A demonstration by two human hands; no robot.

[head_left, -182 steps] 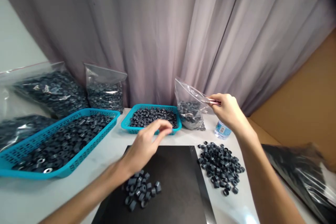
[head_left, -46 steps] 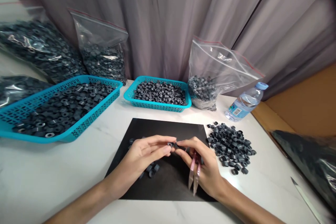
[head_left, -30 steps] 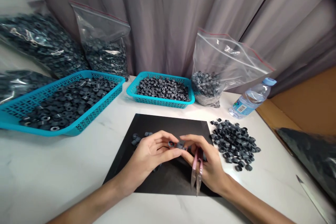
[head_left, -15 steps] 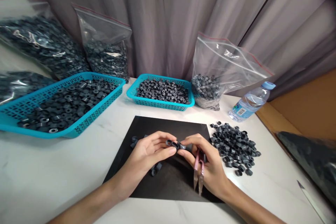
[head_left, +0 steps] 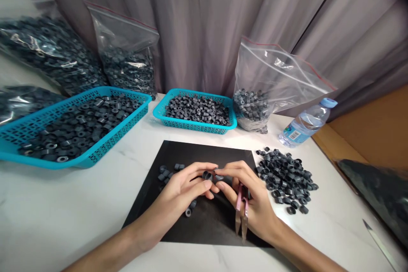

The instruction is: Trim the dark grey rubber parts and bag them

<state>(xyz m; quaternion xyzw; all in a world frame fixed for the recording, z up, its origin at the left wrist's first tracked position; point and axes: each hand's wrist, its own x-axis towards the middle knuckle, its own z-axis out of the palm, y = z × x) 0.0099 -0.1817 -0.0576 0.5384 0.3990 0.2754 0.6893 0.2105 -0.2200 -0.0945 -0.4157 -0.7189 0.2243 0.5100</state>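
Observation:
Both hands meet over a black mat [head_left: 207, 221] on the white table. My left hand [head_left: 185, 189] pinches a small dark grey ring [head_left: 208, 175] between thumb and fingers. My right hand [head_left: 251, 199] touches the same ring with its fingertips while pink snips [head_left: 241, 208] hang closed from its palm, points toward me. Several loose grey rings [head_left: 167, 173] lie on the mat by the left hand, and a pile of rings [head_left: 285, 176] sits on the table right of the mat.
Two turquoise baskets of rings stand behind: a large one [head_left: 73, 129] at the left, a small one [head_left: 196, 112] in the middle. Clear zip bags of rings [head_left: 127, 63] [head_left: 264, 89] lean on the curtain. A water bottle [head_left: 302, 125] lies at the right; a blade tip [head_left: 379, 242] near the lower right.
Earlier my right hand held the bag's top and my left reached toward the small basket. Both hands have since come together over the mat on one ring, with small finger shifts in the last second.

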